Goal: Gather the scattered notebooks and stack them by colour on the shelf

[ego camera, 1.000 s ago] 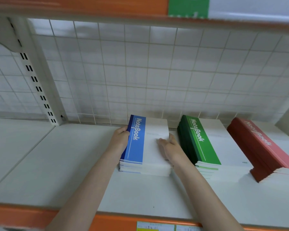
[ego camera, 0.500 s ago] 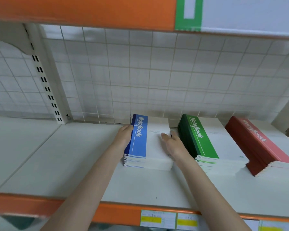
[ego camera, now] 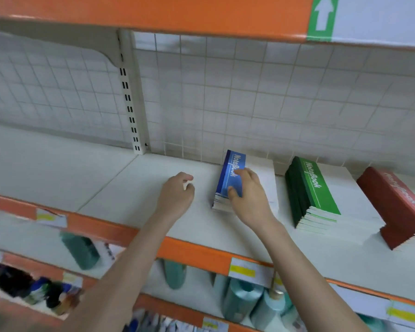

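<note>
Three stacks of notebooks lie side by side on the white shelf (ego camera: 58, 171): a blue stack (ego camera: 231, 168), a green stack (ego camera: 314, 188) to its right, and a red stack (ego camera: 398, 202) at the far right. My right hand (ego camera: 247, 197) rests flat on top of the blue stack near its front, fingers spread over the cover. My left hand (ego camera: 176, 192) hovers over the bare shelf just left of the blue stack, fingers loosely curled, holding nothing and not touching the stack.
A wire grid back panel (ego camera: 249, 99) and a slotted upright (ego camera: 131, 104) stand behind the stacks. An orange-edged shelf (ego camera: 153, 13) hangs overhead. Lower shelves hold teal bottles (ego camera: 244, 298) and dark items (ego camera: 22, 286).
My left hand has come off the blue stack's left side and drawn back. My right hand has shifted from the stack's right edge onto its top. The view has pulled back and swung left.
</note>
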